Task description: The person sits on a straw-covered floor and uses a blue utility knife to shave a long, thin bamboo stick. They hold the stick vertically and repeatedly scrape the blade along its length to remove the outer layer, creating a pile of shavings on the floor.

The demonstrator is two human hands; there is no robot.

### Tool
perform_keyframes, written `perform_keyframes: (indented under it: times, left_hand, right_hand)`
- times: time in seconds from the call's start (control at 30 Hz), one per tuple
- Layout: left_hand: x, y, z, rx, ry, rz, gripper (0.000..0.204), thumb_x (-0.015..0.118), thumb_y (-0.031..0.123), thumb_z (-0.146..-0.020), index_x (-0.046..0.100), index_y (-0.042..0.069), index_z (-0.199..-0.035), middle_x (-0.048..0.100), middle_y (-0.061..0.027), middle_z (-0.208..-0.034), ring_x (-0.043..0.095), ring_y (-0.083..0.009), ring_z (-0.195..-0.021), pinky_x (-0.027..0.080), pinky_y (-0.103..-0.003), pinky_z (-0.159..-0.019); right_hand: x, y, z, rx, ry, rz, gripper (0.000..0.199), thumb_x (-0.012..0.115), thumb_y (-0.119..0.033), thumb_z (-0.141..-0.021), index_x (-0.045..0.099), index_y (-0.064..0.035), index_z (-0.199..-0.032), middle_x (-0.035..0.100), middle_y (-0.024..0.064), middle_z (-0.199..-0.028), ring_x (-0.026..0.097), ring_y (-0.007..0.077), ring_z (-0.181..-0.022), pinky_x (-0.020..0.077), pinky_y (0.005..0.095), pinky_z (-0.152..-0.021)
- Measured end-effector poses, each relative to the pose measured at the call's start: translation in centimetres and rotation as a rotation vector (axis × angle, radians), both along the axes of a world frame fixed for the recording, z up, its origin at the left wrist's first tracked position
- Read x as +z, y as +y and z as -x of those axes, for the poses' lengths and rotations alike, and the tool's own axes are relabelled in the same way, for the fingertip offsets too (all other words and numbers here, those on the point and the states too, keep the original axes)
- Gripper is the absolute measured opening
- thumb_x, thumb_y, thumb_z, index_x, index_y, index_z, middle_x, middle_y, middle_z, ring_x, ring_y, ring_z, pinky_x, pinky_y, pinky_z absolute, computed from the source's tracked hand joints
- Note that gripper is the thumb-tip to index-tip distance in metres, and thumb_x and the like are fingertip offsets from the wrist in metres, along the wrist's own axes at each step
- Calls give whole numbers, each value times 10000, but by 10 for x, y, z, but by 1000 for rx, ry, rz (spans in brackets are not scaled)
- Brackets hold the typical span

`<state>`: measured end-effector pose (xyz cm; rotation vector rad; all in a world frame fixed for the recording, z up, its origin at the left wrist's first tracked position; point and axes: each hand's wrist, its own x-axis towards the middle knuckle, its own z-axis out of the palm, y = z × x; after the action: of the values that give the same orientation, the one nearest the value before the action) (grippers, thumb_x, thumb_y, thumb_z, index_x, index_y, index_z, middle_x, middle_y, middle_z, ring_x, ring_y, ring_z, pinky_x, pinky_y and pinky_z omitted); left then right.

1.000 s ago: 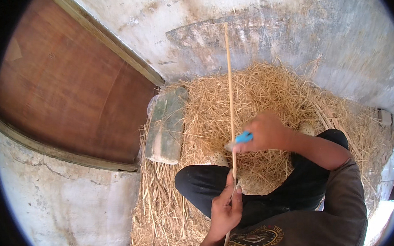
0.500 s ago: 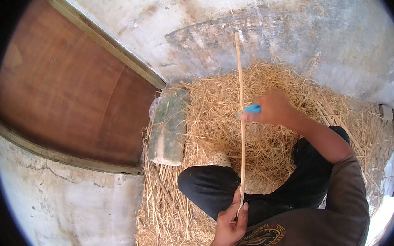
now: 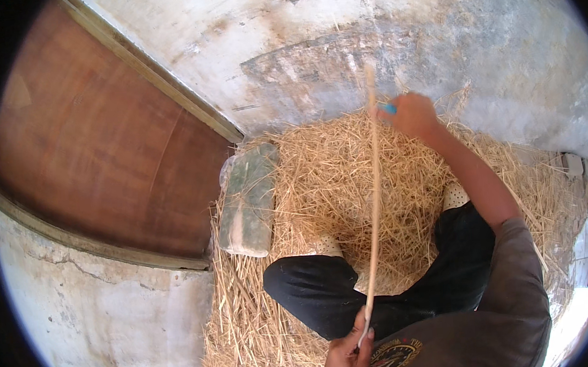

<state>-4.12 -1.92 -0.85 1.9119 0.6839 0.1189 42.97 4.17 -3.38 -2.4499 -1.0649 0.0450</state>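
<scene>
A long, thin pale wooden stick (image 3: 376,199) stretches away from my lap toward the wall, its far end free and slightly blurred. My left hand (image 3: 348,356) pinches the near end between thumb and fingers, low beside my thigh. Closed around a small blue-handled knife (image 3: 389,108), my right hand (image 3: 414,117) is out near the stick's far end. The knife meets the stick's right side there; its blade is too blurred to make out. Straw-like shavings (image 3: 327,175) lie thick beneath the stick.
A greyish-green block (image 3: 248,200) lies on the shavings at the left, beside a brown wooden panel (image 3: 116,140) in a frame. A stained plaster wall (image 3: 286,56) rises at the far side. My bent legs (image 3: 314,286) frame the space below the stick.
My right hand with the knife has moved away from me along the stick, toward its far end. The stick's far end has shifted slightly right, and my left hand is a little lower.
</scene>
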Motion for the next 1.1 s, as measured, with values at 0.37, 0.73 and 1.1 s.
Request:
perform_keyframes:
  times: [0.37, 0.73, 1.1]
  left_hand:
    - [-2, -7, -18, 106, -11, 415, 383, 498, 106, -974, 448, 8, -1341, 466, 60, -658, 421, -20, -568, 349, -185, -508]
    - [-19, 32, -62, 309, -295, 893, 369, 386, 154, -1023, 431, 53, -1374, 398, 10, -480, 288, -63, -346, 290, -211, -419]
    - [8, 44, -93, 353, -415, 963, 304, 305, 270, -1044, 469, 50, -913, 348, -1, -422, 227, -82, -307, 254, -223, -413]
  right_hand:
    - [-32, -40, -64, -147, -248, 88, 798, 435, -798, -781, 563, -60, -508, 487, 61, -446, 533, 221, -452, 440, 379, -455]
    - [-4, -54, 34, 362, 134, 147, 782, 454, -766, -806, 503, -54, -485, 422, 71, -442, 435, 204, -415, 341, 392, -424]
    - [0, -49, 152, 695, -82, -194, 680, 584, -734, -735, 543, -97, -499, 456, 82, -412, 510, 270, -374, 375, 379, -374]
